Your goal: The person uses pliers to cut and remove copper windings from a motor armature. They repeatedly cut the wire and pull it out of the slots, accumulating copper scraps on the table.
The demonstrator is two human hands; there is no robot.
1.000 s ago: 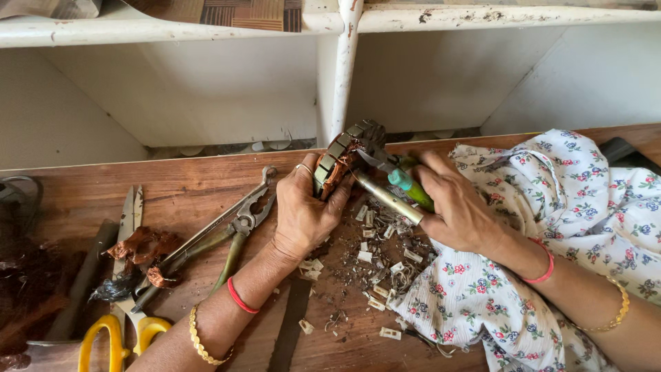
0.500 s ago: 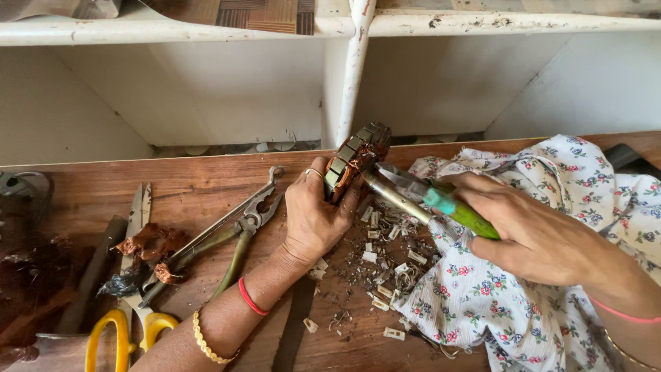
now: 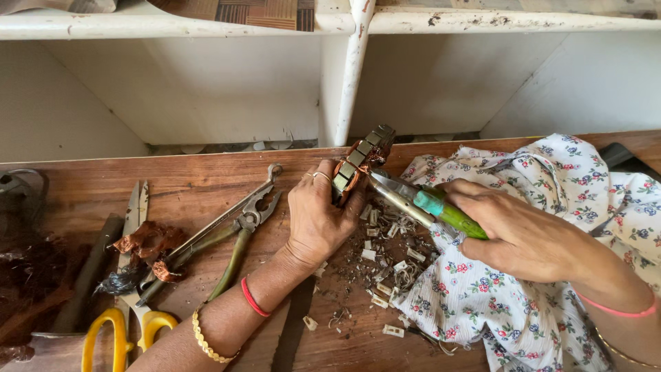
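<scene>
Our left hand point(image 3: 318, 220) grips the motor part point(image 3: 358, 164), standing up over the table point(image 3: 206, 182). Our right hand point(image 3: 513, 231) squeezes the pliers point(image 3: 423, 203), whose tip points left, touching the part.

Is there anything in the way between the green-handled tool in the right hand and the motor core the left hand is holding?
Nothing visible blocks it. The right hand holds the green-handled tool, whose metal tip already reaches the motor core gripped by the left hand. White scraps lie below on the bench, out of its path.
</scene>
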